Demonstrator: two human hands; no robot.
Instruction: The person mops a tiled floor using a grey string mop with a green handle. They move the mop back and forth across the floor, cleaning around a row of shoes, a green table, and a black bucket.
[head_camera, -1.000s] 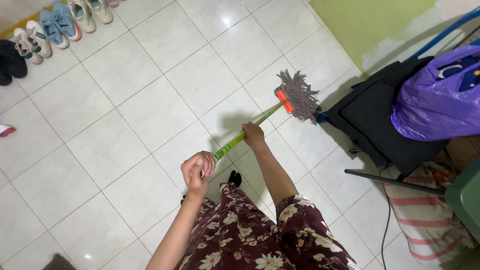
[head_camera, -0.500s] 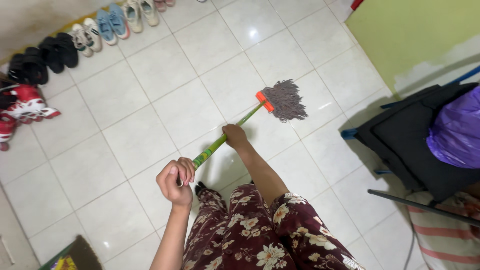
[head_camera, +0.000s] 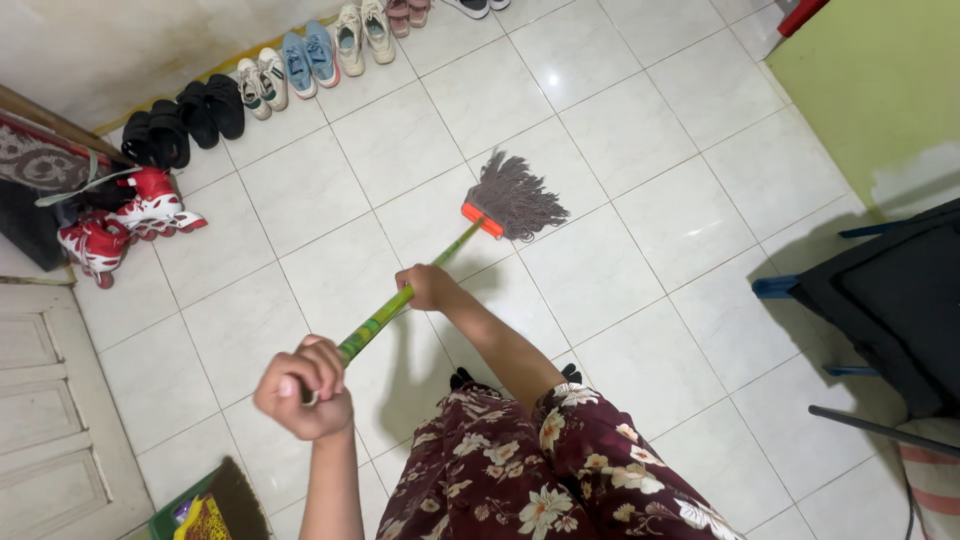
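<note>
Both grips are closed on the green mop handle (head_camera: 400, 302): left hand (head_camera: 303, 388) at its top end, right hand (head_camera: 428, 286) midway; the grey mop head (head_camera: 515, 196) is pressed onto the white tiled floor (head_camera: 640, 190).

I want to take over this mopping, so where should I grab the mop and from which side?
Grip the green handle, not the string head. It slants up from the floor toward the person, so come from above. The left hand wraps the top end and the right hand sits midway; the bare stretch between them is free.

Left hand (head_camera: 303, 388) hides the mop handle's (head_camera: 385, 313) end.
</note>
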